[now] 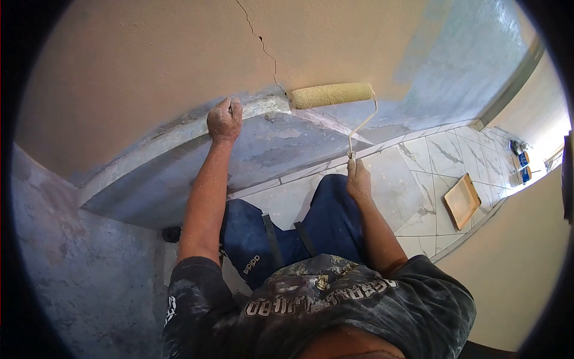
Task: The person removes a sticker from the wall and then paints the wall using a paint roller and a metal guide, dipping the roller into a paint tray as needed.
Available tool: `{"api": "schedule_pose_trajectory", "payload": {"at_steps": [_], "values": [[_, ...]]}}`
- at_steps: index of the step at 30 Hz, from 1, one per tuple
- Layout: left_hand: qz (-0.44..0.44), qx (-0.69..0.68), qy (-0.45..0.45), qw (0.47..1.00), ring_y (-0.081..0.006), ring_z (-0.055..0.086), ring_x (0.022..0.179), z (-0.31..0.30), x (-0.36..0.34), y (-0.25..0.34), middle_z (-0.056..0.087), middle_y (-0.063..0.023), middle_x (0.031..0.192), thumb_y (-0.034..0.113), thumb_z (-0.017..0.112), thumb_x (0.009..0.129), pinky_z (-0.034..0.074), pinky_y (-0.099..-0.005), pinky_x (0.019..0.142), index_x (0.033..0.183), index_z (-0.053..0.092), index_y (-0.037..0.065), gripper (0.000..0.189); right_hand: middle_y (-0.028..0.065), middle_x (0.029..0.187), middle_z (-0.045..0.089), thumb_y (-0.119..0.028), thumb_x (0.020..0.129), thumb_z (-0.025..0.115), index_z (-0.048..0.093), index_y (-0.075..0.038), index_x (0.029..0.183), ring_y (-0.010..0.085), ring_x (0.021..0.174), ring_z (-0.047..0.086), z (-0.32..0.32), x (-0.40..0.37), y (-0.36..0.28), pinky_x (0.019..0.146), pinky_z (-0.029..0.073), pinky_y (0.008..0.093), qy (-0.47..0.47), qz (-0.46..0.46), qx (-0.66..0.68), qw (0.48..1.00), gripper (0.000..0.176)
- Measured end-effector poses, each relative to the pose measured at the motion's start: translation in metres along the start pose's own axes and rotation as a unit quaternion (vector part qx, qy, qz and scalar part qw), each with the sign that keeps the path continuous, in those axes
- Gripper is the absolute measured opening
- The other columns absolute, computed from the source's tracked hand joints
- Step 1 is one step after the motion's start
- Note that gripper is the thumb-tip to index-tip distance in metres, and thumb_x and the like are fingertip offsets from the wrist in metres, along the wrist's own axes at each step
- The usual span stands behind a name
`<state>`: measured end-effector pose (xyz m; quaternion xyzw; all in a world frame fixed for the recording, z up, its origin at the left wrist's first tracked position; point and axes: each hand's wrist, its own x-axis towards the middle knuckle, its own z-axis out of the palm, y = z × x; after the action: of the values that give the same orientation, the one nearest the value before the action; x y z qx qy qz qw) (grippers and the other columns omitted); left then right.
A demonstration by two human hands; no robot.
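Observation:
My right hand (359,179) is wrapped round the handle of a paint roller, its wire frame rising toward the wall. The roller's cream, fluffy sleeve (332,96) lies against or close to the wall (179,54), just right of the lower end of a dark crack (260,39). Closed into a fist, my left hand (225,121) is at the pale curved ledge (140,147), left of the roller. Whether it holds anything is hidden. Peach paint covers the upper wall, with bluish-grey patches lower down and at the right.
A peach-coloured paint tray (462,201) rests on the marble-patterned floor tiles (418,157) at the right. Beyond it are blue containers (524,167) near a bright opening. A rough grey wall (78,257) stands at the left.

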<state>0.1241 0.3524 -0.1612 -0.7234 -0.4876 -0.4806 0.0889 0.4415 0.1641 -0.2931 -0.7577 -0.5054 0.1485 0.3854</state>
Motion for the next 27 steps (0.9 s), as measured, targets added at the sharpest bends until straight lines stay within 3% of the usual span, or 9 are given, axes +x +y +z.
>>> {"api": "schedule_pose_trajectory", "payload": {"at_steps": [7, 9, 16, 18, 24, 27], "values": [[-0.019, -0.073, -0.007, 0.997, -0.0375, 0.049, 0.053, -0.005, 0.004, -0.002, 0.047, -0.0214, 0.058, 0.028, 0.054, 0.089, 0.039, -0.0439, 0.053, 0.066, 0.047, -0.001, 0.038, 0.0321, 0.083, 0.059, -0.036, 0.099, 0.037, 0.052, 0.003, 0.093, 0.0525, 0.084, 0.055, 0.020, 0.020, -0.025, 0.070, 0.041, 0.0562, 0.040, -0.008, 0.054, 0.998, 0.042], [-0.036, -0.097, 0.004, 0.995, -0.0358, 0.046, 0.050, -0.004, 0.002, -0.003, 0.044, -0.0206, 0.056, 0.027, 0.054, 0.089, 0.038, -0.0427, 0.052, 0.064, 0.045, -0.001, 0.039, 0.0341, 0.087, 0.059, -0.036, 0.099, 0.037, 0.052, 0.004, 0.101, 0.0530, 0.087, 0.055, 0.018, 0.035, -0.033, 0.072, 0.042, 0.0563, 0.027, -0.011, 0.062, 0.998, 0.043], [-0.013, -0.127, 0.018, 0.992, -0.0323, 0.043, 0.048, -0.003, 0.000, -0.001, 0.041, -0.0203, 0.056, 0.027, 0.053, 0.090, 0.036, -0.0417, 0.050, 0.063, 0.041, -0.002, 0.041, 0.0357, 0.086, 0.059, -0.035, 0.098, 0.040, 0.051, 0.003, 0.102, 0.0534, 0.087, 0.056, -0.033, 0.067, -0.092, 0.075, 0.042, 0.0588, 0.075, -0.024, 0.046, 0.996, 0.041], [-0.046, -0.129, 0.005, 0.991, -0.0316, 0.041, 0.048, -0.006, -0.001, 0.000, 0.040, -0.0196, 0.055, 0.026, 0.052, 0.090, 0.035, -0.0410, 0.049, 0.063, 0.041, -0.002, 0.041, 0.0355, 0.087, 0.059, -0.036, 0.098, 0.040, 0.051, 0.004, 0.103, 0.0530, 0.088, 0.056, -0.050, 0.072, -0.105, 0.076, 0.042, 0.0584, 0.079, -0.019, 0.038, 0.996, 0.041], [0.019, -0.150, 0.011, 0.988, -0.0304, 0.036, 0.047, -0.007, -0.001, 0.000, 0.034, -0.0180, 0.053, 0.026, 0.049, 0.092, 0.032, -0.0417, 0.048, 0.061, 0.036, -0.001, 0.043, 0.0339, 0.090, 0.060, -0.038, 0.098, 0.038, 0.053, 0.003, 0.107, 0.0518, 0.092, 0.056, -0.091, 0.081, -0.148, 0.080, 0.043, 0.0562, 0.100, -0.008, 0.030, 0.995, 0.045], [0.027, -0.133, 0.007, 0.991, -0.0325, 0.039, 0.047, -0.002, -0.004, -0.009, 0.037, -0.0198, 0.054, 0.027, 0.050, 0.091, 0.032, -0.0428, 0.048, 0.061, 0.038, -0.001, 0.043, 0.0327, 0.094, 0.060, -0.039, 0.098, 0.037, 0.054, 0.002, 0.111, 0.0503, 0.095, 0.056, -0.110, 0.089, -0.169, 0.082, 0.043, 0.0549, 0.129, -0.061, 0.054, 0.988, 0.046]]}}
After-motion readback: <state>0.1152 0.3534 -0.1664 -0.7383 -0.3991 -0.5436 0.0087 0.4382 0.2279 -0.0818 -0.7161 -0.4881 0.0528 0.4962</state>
